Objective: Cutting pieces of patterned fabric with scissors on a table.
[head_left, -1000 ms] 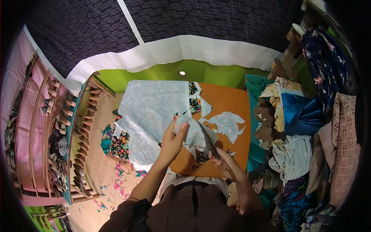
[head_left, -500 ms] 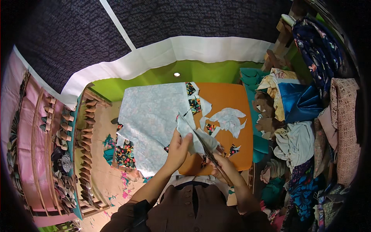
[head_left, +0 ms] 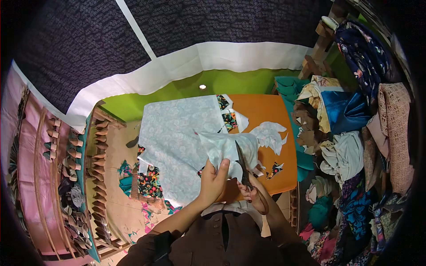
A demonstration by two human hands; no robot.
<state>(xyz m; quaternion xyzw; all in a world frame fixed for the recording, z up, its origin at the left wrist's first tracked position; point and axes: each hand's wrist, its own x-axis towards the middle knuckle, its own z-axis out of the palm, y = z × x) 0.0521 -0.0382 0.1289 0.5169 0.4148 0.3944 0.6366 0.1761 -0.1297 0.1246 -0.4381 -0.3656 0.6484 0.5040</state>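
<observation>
My left hand (head_left: 214, 178) is closed on a whitish piece of fabric (head_left: 217, 145), with the thumb on top and the fingers hidden beneath. Dark-bladed scissors (head_left: 242, 165) are gripped by my right hand (head_left: 254, 195), their points directed away from me. The blades lie across the right part of the held piece, near its cut edge. Under it, a large pale cloth (head_left: 177, 119) covers the left of the orange table (head_left: 262, 106). A loose whitish scrap (head_left: 271, 136) rests to the right, and a dark floral scrap (head_left: 275, 170) lies nearer.
More dark floral scraps (head_left: 230, 120) lie along the cloth's right edge. Folded and crumpled fabrics (head_left: 344, 155) crowd the right side. At the left stands a rack with rows of pointed brown pieces (head_left: 100, 168). A dark patterned curtain (head_left: 222, 22) hangs beyond the table.
The held piece has spread flatter and swung round to the right. The scissors have turned more upright, pointing straight away from me. My left hand has shifted slightly right and nearer.
</observation>
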